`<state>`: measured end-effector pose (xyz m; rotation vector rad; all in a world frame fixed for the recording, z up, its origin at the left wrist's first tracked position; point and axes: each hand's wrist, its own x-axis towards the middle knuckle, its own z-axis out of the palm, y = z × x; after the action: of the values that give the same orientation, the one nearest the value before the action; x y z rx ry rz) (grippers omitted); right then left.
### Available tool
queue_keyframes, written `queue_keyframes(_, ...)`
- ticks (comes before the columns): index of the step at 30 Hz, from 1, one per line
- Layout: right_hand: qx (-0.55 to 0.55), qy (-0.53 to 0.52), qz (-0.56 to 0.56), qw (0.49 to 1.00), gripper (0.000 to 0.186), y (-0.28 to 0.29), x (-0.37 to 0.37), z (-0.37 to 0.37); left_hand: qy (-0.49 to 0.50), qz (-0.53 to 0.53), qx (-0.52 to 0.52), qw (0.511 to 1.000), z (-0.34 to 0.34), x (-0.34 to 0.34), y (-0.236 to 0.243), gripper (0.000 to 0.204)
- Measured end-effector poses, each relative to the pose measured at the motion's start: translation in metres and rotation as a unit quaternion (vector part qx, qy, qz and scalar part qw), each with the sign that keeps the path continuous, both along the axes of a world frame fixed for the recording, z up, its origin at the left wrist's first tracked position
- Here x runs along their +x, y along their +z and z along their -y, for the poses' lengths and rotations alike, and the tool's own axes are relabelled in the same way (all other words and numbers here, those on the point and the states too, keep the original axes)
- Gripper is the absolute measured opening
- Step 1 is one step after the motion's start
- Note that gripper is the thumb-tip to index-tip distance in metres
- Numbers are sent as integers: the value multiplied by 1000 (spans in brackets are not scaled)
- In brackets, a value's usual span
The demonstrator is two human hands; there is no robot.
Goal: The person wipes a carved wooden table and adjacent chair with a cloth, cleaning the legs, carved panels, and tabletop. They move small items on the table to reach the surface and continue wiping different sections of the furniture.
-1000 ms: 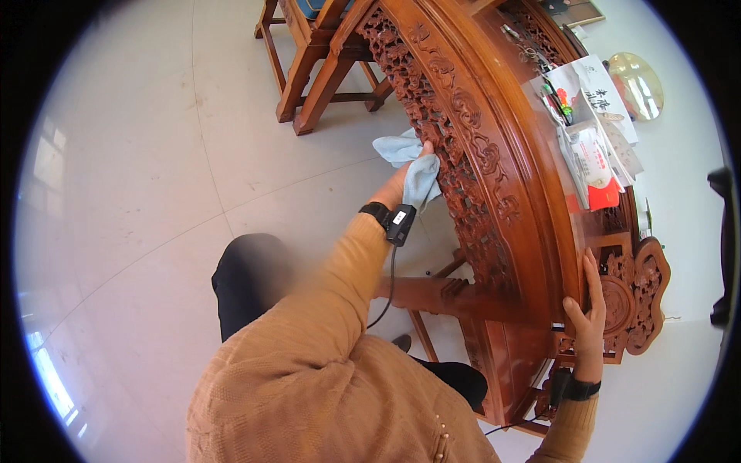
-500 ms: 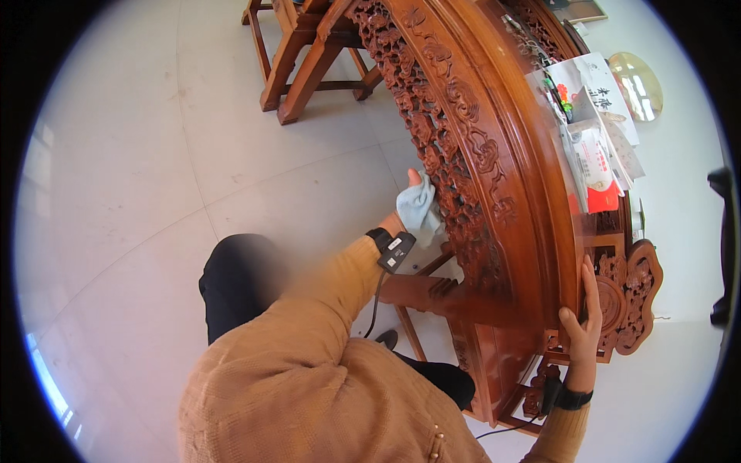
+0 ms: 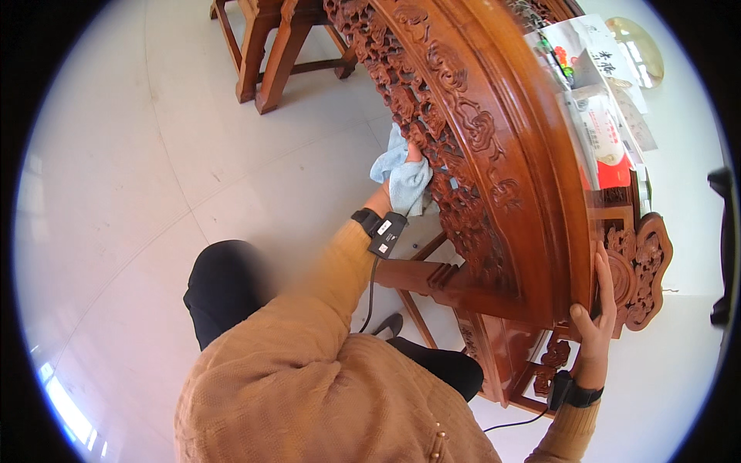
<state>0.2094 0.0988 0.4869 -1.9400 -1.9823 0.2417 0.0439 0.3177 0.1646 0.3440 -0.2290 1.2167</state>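
Light blue cloth (image 3: 401, 176), bunched and pressed against the carved openwork apron (image 3: 455, 193) of a reddish wooden table (image 3: 532, 193), below its rim. Left hand (image 3: 403, 174), fingers clenched around the cloth, wrist bearing a black band (image 3: 378, 226) with a cable. Right hand (image 3: 596, 312), fingers extended and clasping the table's edge near a carved scroll end (image 3: 644, 270). Printed packages (image 3: 598, 116) lie on the tabletop; wooden chair legs (image 3: 266, 54) stand on the pale tiled floor (image 3: 154, 193)

Pale glossy tiled floor (image 3: 139, 177), wooden chair legs (image 3: 266, 54) at top, window glare lower left
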Motion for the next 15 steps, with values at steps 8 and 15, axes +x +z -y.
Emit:
queue_keyframes(8, 22, 22, -22, 999, 76, -1, -3, 2, -77, -154, -49, 984, 11, -40, -64, 68)
queue_keyframes(15, 22, 29, -11, 999, 77, -2, 1, 0, -224, 7, -80, 971, 44, 5, -58, 45)
